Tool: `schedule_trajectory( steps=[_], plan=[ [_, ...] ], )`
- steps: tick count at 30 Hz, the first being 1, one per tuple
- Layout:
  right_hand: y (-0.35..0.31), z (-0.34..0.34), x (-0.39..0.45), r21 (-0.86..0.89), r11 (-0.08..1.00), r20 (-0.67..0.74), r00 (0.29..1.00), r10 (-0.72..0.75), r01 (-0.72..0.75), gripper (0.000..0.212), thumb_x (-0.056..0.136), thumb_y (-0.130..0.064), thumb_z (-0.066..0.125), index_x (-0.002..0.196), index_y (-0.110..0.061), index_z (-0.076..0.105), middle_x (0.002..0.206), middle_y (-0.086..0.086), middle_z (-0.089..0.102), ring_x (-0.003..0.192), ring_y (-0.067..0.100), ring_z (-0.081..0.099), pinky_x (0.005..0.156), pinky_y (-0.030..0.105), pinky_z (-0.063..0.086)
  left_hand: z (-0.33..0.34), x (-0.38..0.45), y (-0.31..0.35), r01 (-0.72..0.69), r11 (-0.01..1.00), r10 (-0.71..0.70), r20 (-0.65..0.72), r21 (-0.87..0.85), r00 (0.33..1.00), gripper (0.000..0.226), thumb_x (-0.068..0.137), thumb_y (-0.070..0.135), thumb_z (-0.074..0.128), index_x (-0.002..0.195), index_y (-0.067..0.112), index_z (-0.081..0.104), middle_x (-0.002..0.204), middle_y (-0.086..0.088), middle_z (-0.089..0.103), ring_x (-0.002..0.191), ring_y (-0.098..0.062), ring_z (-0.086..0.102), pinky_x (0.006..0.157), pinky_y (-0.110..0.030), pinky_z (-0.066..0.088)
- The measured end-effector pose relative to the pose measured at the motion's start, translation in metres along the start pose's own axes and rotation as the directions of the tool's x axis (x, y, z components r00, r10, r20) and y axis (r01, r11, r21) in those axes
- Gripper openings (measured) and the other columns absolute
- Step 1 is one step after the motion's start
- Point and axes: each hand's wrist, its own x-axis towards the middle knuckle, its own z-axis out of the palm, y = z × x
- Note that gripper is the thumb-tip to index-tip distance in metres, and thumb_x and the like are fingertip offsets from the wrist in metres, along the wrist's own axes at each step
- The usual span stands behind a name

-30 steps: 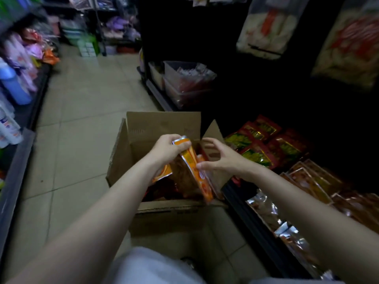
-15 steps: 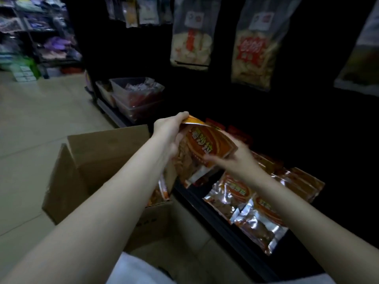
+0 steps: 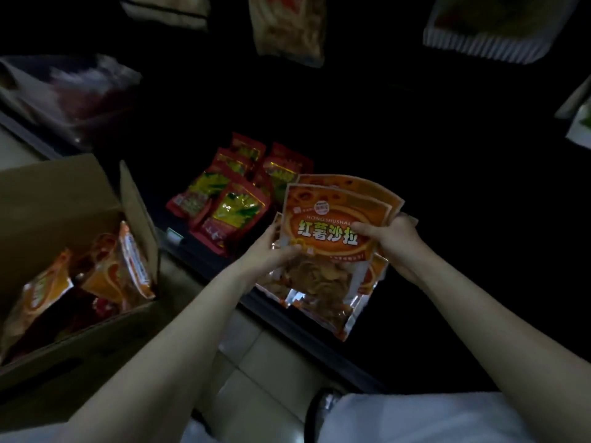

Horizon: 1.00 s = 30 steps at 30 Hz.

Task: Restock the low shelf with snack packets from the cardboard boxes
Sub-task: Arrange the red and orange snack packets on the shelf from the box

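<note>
I hold a small stack of orange snack packets (image 3: 332, 219) with a clear window, above the front of the low dark shelf (image 3: 287, 318). My left hand (image 3: 271, 251) grips the stack's left edge, thumb on its front. My right hand (image 3: 393, 238) pinches its right side. More orange packets of the same kind lie on the shelf under the stack (image 3: 323, 308). The open cardboard box (image 3: 64, 193) stands on the floor at the left, with several orange packets (image 3: 128, 263) still upright inside.
Red and green snack packets (image 3: 233, 199) lie in rows on the shelf just left of the held stack. Bagged snacks (image 3: 287, 27) hang above in the dark. A clear bin (image 3: 64, 87) sits further left along the shelf. Tiled floor (image 3: 256, 362) lies below me.
Both hands lifted packets out of the box and carried them right, over the low shelf. My view swung from the aisle to the shelf; the box is now at the left.
</note>
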Motion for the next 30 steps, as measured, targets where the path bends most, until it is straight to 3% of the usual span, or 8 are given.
schedule_trajectory(
  steps=[7,10,12,16,20,23,26,30],
  plan=[
    [0.099,0.018,0.047,0.261,0.899,-0.152,0.905,0.397,-0.35,0.037,0.079,0.01,0.063,0.111,-0.008,0.056,0.102,0.01,0.064,0.088,0.028,0.064,0.058,0.032,0.051,0.039,0.062,-0.074,0.111,0.982,-0.086,-0.158,0.156,0.984,0.022,0.09,0.017,0.06,0.109,0.011,0.05,0.114,-0.016,0.06,0.108,-0.034,0.058,0.092,-0.044,0.049],
    [0.131,0.024,0.061,0.139,0.921,-0.314,0.865,0.39,-0.365,0.041,0.079,0.006,0.065,0.115,-0.009,0.055,0.115,0.012,0.062,0.097,0.031,0.062,0.077,0.044,0.054,0.053,0.072,-0.1,0.021,0.937,-0.001,-0.058,0.347,0.998,0.064,0.085,0.021,0.066,0.138,0.021,0.03,0.144,-0.015,0.034,0.126,-0.034,0.044,0.102,-0.051,0.041],
    [0.14,0.021,0.067,-0.04,0.918,-0.328,0.873,0.362,-0.396,0.064,0.077,0.001,0.07,0.132,-0.011,0.041,0.132,0.017,0.051,0.117,0.034,0.053,0.096,0.048,0.047,0.062,0.071,-0.116,-0.048,0.787,-0.022,0.105,0.615,0.994,0.092,0.081,0.026,0.07,0.148,0.034,0.007,0.155,-0.014,0.008,0.137,-0.037,0.026,0.108,-0.053,0.033],
    [0.135,0.017,0.068,-0.19,0.888,-0.412,0.855,0.315,-0.42,0.09,0.075,0.0,0.073,0.144,-0.017,0.018,0.142,0.017,0.023,0.126,0.038,0.042,0.096,0.044,0.044,0.078,0.066,-0.136,-0.091,0.561,-0.09,0.17,0.823,0.981,0.094,0.084,0.025,0.068,0.149,0.036,0.001,0.156,-0.013,-0.009,0.141,-0.036,0.015,0.111,-0.047,0.031],
    [0.141,0.017,0.062,-0.162,0.921,-0.397,0.878,0.268,-0.355,0.058,0.08,-0.005,0.07,0.131,-0.012,0.045,0.129,0.015,0.052,0.111,0.033,0.058,0.091,0.041,0.049,0.082,0.062,-0.137,-0.097,0.563,-0.06,0.157,0.821,0.986,0.089,0.087,0.02,0.062,0.149,0.035,0.001,0.156,-0.011,-0.009,0.141,-0.036,0.013,0.112,-0.047,0.029],
    [0.139,0.011,0.055,-0.075,0.947,-0.329,0.904,0.273,-0.314,0.026,0.081,-0.007,0.069,0.106,-0.01,0.065,0.108,0.012,0.067,0.094,0.028,0.066,0.086,0.038,0.053,0.079,0.057,-0.134,-0.074,0.699,-0.009,0.112,0.711,0.994,0.093,0.082,0.013,0.068,0.148,0.035,0.007,0.148,-0.019,0.016,0.135,-0.038,0.027,0.108,-0.045,0.035],
    [0.127,-0.01,0.053,-0.034,0.966,-0.307,0.923,0.233,-0.255,0.02,0.082,-0.007,0.068,0.096,-0.019,0.06,0.099,0.007,0.066,0.086,0.021,0.064,0.079,0.034,0.053,0.085,0.059,-0.124,-0.153,0.83,0.106,0.118,0.537,0.987,0.093,0.079,0.009,0.071,0.147,0.033,0.013,0.134,-0.013,0.046,0.122,-0.03,0.048,0.101,-0.042,0.043],
    [0.119,-0.065,0.05,-0.032,0.979,-0.485,0.859,0.161,-0.202,0.026,0.087,-0.009,0.064,0.109,-0.019,0.052,0.101,0.003,0.06,0.094,0.021,0.061,0.083,0.038,0.053,0.13,0.069,-0.101,-0.288,0.806,0.222,0.186,0.517,0.957,0.085,0.083,0.018,0.066,0.146,0.038,0.012,0.131,-0.009,0.052,0.121,-0.031,0.048,0.095,-0.051,0.044]
  ],
)
